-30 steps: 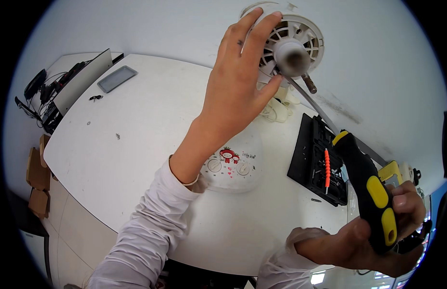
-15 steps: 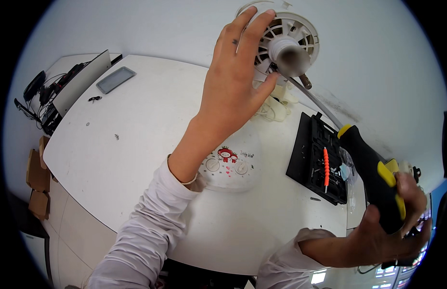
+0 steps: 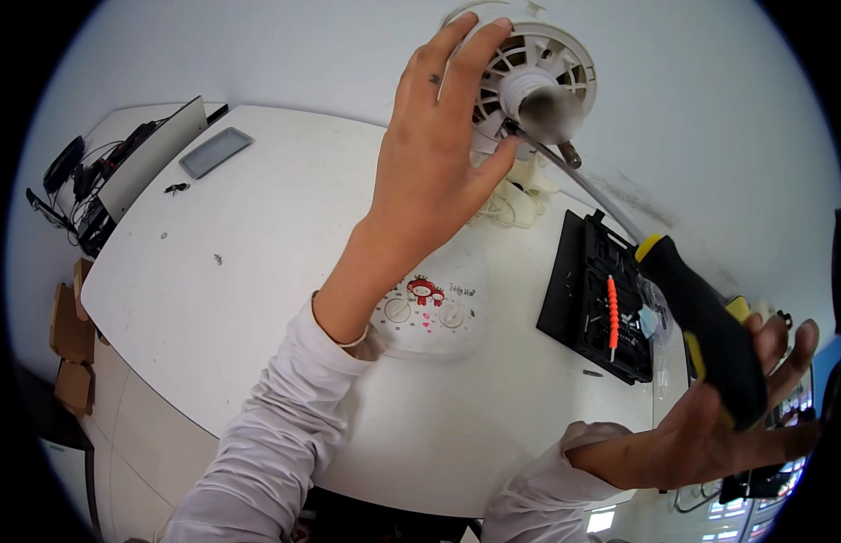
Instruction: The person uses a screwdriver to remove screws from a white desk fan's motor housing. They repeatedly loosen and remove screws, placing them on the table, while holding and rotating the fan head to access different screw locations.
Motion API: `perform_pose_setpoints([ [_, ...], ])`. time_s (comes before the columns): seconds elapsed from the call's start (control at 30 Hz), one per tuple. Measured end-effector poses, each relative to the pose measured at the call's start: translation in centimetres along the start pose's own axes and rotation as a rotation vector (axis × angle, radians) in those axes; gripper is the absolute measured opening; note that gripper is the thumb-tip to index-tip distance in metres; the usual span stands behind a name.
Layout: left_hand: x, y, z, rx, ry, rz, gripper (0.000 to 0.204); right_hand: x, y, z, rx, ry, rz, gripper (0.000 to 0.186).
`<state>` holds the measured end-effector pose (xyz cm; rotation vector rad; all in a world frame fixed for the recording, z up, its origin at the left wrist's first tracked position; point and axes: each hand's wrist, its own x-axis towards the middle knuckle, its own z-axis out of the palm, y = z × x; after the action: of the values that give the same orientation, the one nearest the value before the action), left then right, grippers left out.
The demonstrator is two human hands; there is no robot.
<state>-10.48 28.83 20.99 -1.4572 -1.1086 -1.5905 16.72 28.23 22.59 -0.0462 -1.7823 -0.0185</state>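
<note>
A white electric fan's motor housing [image 3: 579, 68] stands at the top, its round slotted front facing me with a blurred shaft end in the middle. My left hand [image 3: 434, 136] grips its left side, fingers over the rim and thumb near the tip of a long screwdriver. That screwdriver [image 3: 701, 317] has a grey shank and a black and yellow handle; its tip meets the housing below the centre. Around the handle's end is my right hand [image 3: 710, 434], thumb and forefinger at it, other fingers spread. Below my left wrist lies the fan's white base [image 3: 430, 339] with two knobs and red cartoon figures.
On the right of the white table [image 3: 258, 317] lies an open black tool case [image 3: 597, 308] with an orange-handled tool [image 3: 612, 312]. A grey tray [image 3: 217, 152] sits far left, with small loose screws [image 3: 218, 260] nearer. A white wall rises behind the fan.
The screwdriver handle has rolled, its yellow patches now facing another way. My right fingers have spread further. My left hand and the housing have shifted slightly left.
</note>
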Motion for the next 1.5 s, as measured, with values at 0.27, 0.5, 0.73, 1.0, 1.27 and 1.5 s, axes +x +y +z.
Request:
perform_pose_setpoints([
  [0.27, 0.1, -0.5, 0.2, -0.026, -0.042, -0.028, 0.081, 1.9, -1.4, 1.2, 0.374, -0.242, 0.035, 0.044],
  [0.5, 0.1, -0.3, 0.2, -0.004, -0.067, -0.058, 0.080, 0.8, -2.3, 0.4, 0.202, -0.144, 0.368, 0.056],
  [0.73, 0.2, -0.2, 0.3, -0.008, -0.067, -0.066, 0.080, 0.7, -3.4, 3.2, 0.376, 0.000, 0.163, 0.036],
  [1.0, 0.2, -0.3, 0.1, -0.020, -0.069, -0.057, 0.078, 1.2, -3.2, 2.7, 0.134, -0.084, 0.109, 0.026],
  [1.27, 0.2, -0.1, 0.0, -0.033, -0.080, -0.074, 0.077, 1.2, -2.0, 2.0, 0.227, 0.002, 0.185, 0.043],
  [1.5, 0.2, -0.3, 0.0, -0.013, -0.079, -0.074, 0.078, 1.1, -2.6, 2.5, -0.046, -0.138, -0.022, 0.051],
])
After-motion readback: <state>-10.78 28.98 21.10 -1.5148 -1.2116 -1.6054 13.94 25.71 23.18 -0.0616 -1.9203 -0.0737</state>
